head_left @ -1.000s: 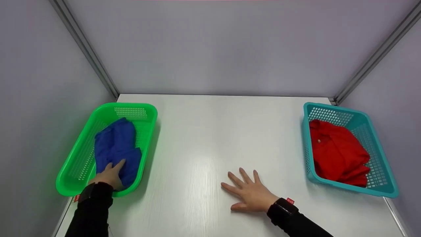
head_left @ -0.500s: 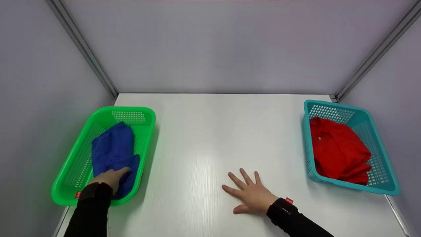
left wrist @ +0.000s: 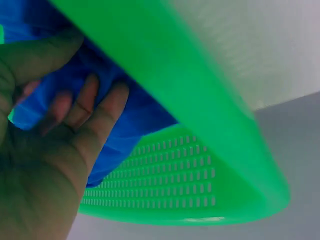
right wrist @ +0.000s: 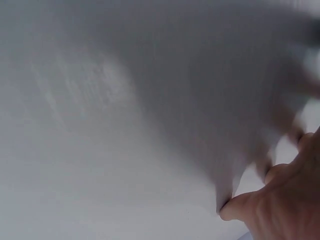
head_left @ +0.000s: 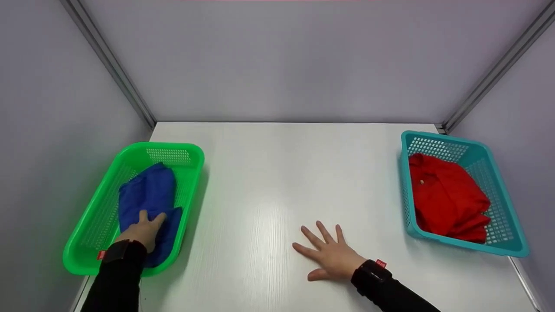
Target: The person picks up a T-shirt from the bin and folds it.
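Note:
My left hand (head_left: 139,233) is inside the green basket (head_left: 197,173), resting on the near part of a folded blue cloth (head_left: 149,190). In the left wrist view its thumb and fingers are apart and slightly bent against the blue fabric (left wrist: 117,140), under the basket's rim (left wrist: 200,80); the fingertips partly blur. Palm down on the white table, my right hand (head_left: 331,255) has its fingers spread and holds nothing. The right wrist view shows its fingertips touching the tabletop (right wrist: 100,150).
At the right stands a teal basket (head_left: 498,182) with a crumpled red garment (head_left: 446,199), a small button showing on it. Grey panels (head_left: 277,60) close off the back and both sides. The white tabletop (head_left: 260,182) stretches between the two baskets.
The green basket with the blue cloth has slid slightly nearer and left. My left hand's visible fingers drew together, then spread again on the cloth. The right hand stays nearly still.

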`<state>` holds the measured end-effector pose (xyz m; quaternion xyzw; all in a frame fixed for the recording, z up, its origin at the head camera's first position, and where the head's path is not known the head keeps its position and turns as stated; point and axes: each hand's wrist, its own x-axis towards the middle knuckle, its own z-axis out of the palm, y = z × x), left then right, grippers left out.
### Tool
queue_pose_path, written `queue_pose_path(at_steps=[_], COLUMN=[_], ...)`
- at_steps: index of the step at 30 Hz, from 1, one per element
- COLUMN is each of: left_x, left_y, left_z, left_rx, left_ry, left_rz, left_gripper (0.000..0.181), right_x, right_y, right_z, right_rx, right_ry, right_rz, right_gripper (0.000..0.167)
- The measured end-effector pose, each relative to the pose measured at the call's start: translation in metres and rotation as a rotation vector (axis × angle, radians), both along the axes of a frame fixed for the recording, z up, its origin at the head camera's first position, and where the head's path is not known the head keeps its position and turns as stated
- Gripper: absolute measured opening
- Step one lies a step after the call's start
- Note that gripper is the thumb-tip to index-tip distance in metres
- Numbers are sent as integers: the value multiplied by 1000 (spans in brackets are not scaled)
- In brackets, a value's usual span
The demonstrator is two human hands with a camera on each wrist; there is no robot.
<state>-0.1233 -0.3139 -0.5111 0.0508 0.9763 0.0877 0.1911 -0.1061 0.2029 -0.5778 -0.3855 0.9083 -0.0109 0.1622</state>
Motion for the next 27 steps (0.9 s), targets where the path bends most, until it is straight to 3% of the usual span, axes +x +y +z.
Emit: queue_pose_path(at_steps=[1,2,6,12,16,18,21,23,27], left_x=[4,5,11,8,1,-4,-13,-22,-37], left_y=[-3,-6,-11,-11,-9,-7,-5,-4,7], left_z=[-2,-5,-14,-12,1,9,23,39,90], left_rx=[25,35,-13,-54,-38,-8,82,162,375], left_ry=[-66,-81,-78,8,109,132,164,229,456], left_rz=[12,31,26,-24,-70,-52,54,162,431], left_gripper=[76,85,95,65,22,14,10,16,35], right_x=[0,0,0,0,0,-1,-1,-1,0], right_y=[0,0,0,1,1,1,0,-1,-1], right_z=[0,0,0,2,4,4,2,1,1], right_rx=[2,5,3,-22,-9,-4,-6,-4,5], right_ry=[-1,0,-2,-3,-7,-9,-3,-3,-9], right_rz=[-1,-2,-1,6,1,1,9,13,11], right_gripper=[83,83,83,83,83,83,83,82,82])
